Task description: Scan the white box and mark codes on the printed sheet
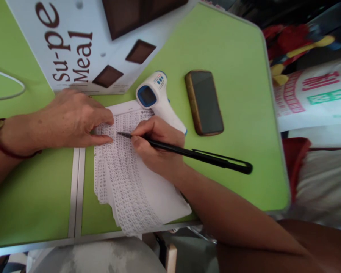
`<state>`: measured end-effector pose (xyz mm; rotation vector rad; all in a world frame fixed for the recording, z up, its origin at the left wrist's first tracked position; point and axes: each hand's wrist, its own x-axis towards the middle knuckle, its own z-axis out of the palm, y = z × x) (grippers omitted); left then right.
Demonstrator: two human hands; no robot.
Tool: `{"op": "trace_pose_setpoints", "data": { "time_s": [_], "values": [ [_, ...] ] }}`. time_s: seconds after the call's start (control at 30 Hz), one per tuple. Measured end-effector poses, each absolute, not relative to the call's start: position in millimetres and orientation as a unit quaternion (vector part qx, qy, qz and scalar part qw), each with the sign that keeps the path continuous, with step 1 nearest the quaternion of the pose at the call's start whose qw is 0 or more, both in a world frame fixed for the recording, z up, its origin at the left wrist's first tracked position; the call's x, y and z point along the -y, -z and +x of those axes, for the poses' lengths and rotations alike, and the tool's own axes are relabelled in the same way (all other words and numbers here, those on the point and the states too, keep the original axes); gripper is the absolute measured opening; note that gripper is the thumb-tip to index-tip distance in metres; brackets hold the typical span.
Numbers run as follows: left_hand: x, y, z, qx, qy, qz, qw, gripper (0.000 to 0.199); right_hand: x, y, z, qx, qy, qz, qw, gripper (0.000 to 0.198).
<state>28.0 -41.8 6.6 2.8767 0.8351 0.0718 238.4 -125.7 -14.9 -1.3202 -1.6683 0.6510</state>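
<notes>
Bright green tabletop (244, 68), edged in pale metal, is set beneath everything being handled; on it a layered stack of white paper sheets (125, 182), crowded with small dark handwriting, is laid with its long axis running from the far side to the near table edge. By the left hand (74, 119), thumb and index finger are held apart, their tips rested on the upper left of the stack; by the right hand (160, 149), a slim black pen (210, 156) is pinched between thumb and fingers. Across the stack the pen's long axis is slanted, its clipped end pointed rightward past the wrist; its tip is brought just beside the gap between the left thumb and index finger, nearer to those fingertips than to the right ones; whether paper is touched by it cannot be told. Beyond the right hand, a white and blue plastic infrared thermometer (152, 93) is placed by the sheets' far end; farther right, a dark-screened phone in a brown case (207, 103) is laid apart; behind the left hand, a large white printed box (82, 41) is stationed.
</notes>
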Motion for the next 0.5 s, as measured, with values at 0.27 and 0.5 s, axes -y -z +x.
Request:
{"op": "trace_pose_setpoints", "data": {
  "time_s": [0.27,0.5],
  "values": [
    [41.5,-5.9,26.5,-0.286,-0.046,0.952,0.101,0.026,126.4,12.6,239.6,0.677,-0.284,-0.525,0.431,0.011],
    [40.7,-3.0,24.8,-0.269,-0.070,0.957,0.089,0.030,126.0,15.0,239.8,0.681,-0.268,-0.522,0.438,0.010]
  ]
}}
